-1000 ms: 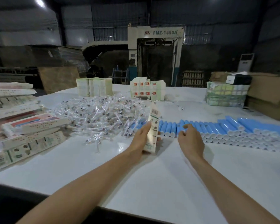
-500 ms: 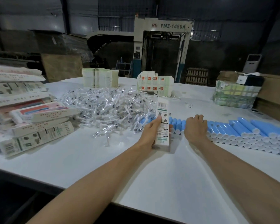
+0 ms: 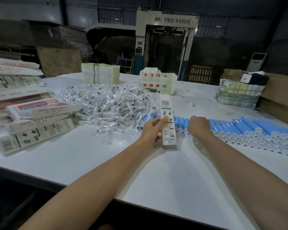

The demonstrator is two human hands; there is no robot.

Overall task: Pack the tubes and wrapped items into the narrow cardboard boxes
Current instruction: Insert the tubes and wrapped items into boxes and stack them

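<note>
Head view: gripping a box (image 3: 168, 123) in the left hand (image 3: 150, 131), thumb across the printed face, and propping its near end on the white tabletop (image 3: 156, 171), with the long axis running away and the far end tilting up. Reaching the right hand (image 3: 199, 125) onto the row of blue tubes (image 3: 239, 128) just right of the box, curling its fingers down out of sight, so not showing whether a tube is in them. Lying caps toward the camera, parallel to the box and nearest the right hand, and so probably calling for a short lift and a straight feed lengthwise. Heaping wrapped items (image 3: 110, 103) beyond the left hand. Piling stacked boxes (image 3: 32, 120) at far left and flat cartons (image 3: 100, 75) at the back, before a machine (image 3: 166, 47) marked FMZ-1450A in a dim workshop.
</note>
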